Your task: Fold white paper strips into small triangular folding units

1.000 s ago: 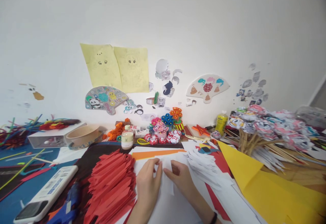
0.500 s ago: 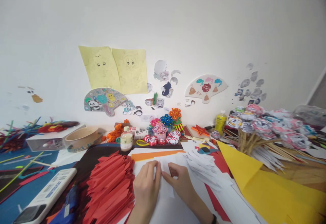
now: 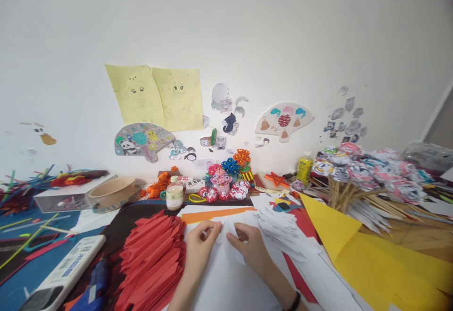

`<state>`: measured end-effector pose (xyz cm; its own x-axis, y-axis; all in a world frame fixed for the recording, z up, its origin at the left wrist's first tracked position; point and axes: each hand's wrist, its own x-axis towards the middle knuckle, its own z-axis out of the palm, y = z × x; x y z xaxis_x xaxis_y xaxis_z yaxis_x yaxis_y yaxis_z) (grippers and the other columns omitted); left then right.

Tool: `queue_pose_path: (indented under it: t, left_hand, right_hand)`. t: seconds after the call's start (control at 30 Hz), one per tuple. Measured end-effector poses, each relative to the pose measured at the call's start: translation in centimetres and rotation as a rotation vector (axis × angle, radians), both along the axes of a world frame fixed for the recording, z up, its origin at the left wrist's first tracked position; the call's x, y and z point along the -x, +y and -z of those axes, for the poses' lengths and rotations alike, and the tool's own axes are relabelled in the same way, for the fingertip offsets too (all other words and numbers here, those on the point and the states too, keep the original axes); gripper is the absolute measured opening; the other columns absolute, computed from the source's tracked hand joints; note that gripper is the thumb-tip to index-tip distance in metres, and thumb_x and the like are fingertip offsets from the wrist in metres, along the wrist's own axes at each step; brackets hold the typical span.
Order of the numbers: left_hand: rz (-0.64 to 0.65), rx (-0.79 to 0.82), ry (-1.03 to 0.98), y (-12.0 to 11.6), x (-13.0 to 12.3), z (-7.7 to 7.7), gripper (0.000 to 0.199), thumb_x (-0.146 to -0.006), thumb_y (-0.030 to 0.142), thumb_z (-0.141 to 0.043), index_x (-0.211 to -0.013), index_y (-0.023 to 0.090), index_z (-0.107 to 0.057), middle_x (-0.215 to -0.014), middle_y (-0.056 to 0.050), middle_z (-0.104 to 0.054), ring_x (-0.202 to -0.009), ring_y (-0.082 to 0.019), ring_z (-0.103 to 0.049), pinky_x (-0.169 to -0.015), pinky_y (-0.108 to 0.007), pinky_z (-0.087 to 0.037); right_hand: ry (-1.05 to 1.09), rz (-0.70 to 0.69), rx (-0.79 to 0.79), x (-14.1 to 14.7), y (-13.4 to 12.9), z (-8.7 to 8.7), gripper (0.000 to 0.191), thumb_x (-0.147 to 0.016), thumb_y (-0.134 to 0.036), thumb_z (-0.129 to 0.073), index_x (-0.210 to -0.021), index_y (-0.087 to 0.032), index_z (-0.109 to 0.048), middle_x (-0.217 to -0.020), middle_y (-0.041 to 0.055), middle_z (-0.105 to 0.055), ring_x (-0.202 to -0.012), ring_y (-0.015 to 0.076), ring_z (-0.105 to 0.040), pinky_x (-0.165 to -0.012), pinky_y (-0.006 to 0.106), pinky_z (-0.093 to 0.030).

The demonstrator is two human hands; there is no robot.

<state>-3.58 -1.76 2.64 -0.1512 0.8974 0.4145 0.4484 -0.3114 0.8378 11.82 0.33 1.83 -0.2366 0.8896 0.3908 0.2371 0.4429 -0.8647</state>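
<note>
Between my two hands is a small white paper piece [image 3: 229, 239], held above a white sheet [image 3: 226, 282]. My left hand [image 3: 202, 241] pinches its left edge between thumb and fingertips. On the other side, my right hand [image 3: 249, 244] grips it with thumb and forefinger; a dark band circles that wrist. The paper's exact folds are hard to make out, white on white. A big pile of folded red paper strips [image 3: 152, 254] lies left of my left hand. Folded white paper strips [image 3: 283, 228] are heaped to the right of my right hand.
Yellow sheets [image 3: 382, 264] lie at the right, before a bundle of paper flowers on sticks [image 3: 368, 169]. A glass jar [image 3: 174, 194] and small flower crafts [image 3: 222, 179] line the back. A blue glue gun [image 3: 95, 282] and white power strip [image 3: 67, 268] are at the left.
My left hand has turned, its thumb and fingers now forming a loop with a gap inside. The white paper piece between the hands is tilted differently. The view has shifted slightly.
</note>
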Motion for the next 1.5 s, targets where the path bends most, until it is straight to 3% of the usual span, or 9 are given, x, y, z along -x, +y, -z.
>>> queue_pose_path:
  t: [0.13,0.27,0.67,1.2,1.5]
  left_hand:
    - [0.120,0.075,-0.087,0.8,0.3,0.6,0.031,-0.080,0.042,-0.059,-0.071,0.014,-0.066,-0.065,-0.002,-0.064,-0.061,-0.014,-0.053,-0.056,-0.020,-0.038]
    - [0.142,0.073,-0.064,0.9,0.2,0.8,0.032,-0.082,0.043,-0.056,-0.073,0.014,-0.066,-0.067,-0.002,-0.064,-0.062,-0.014,-0.052,-0.056,-0.020,-0.037]
    - [-0.015,-0.011,0.130,0.3,-0.1,0.6,0.031,-0.082,0.041,-0.054,-0.068,0.015,-0.064,-0.056,0.002,-0.053,-0.051,-0.011,-0.041,-0.050,-0.020,-0.029]
    - [-0.031,-0.028,0.028,0.2,-1.0,1.2,0.031,-0.080,0.041,-0.058,-0.061,0.016,-0.057,-0.053,0.005,-0.039,-0.052,-0.010,-0.034,-0.050,-0.020,-0.027]
    - [0.100,0.064,-0.040,0.6,-0.5,1.2,0.026,-0.080,0.041,-0.057,-0.077,0.016,-0.065,-0.068,-0.001,-0.058,-0.061,-0.013,-0.047,-0.053,-0.020,-0.033]
  right_hand:
    - [-0.015,0.011,-0.003,-0.1,0.0,0.2,0.034,-0.077,-0.027,-0.056,-0.055,-0.019,-0.031,-0.056,-0.0056,-0.026,-0.054,0.0099,-0.027,-0.050,0.023,-0.022]
    - [-0.052,0.043,-0.016,-0.3,0.2,0.7,0.039,-0.077,-0.028,-0.056,-0.054,-0.020,-0.026,-0.056,-0.0060,-0.022,-0.053,0.0095,-0.023,-0.049,0.023,-0.019]
    - [0.004,-0.035,0.065,-0.1,0.1,0.6,0.040,-0.079,-0.029,-0.054,-0.054,-0.020,-0.024,-0.057,-0.0059,-0.021,-0.053,0.0087,-0.019,-0.048,0.025,-0.014]
    - [0.024,0.025,0.078,0.0,0.3,1.1,0.043,-0.078,-0.029,-0.055,-0.057,-0.021,-0.018,-0.058,-0.0067,-0.015,-0.054,0.0086,-0.017,-0.048,0.025,-0.012]
    - [-0.040,0.012,0.063,-0.4,0.2,0.6,0.040,-0.079,-0.028,-0.053,-0.056,-0.021,-0.020,-0.056,-0.0069,-0.018,-0.053,0.0086,-0.020,-0.049,0.024,-0.015]
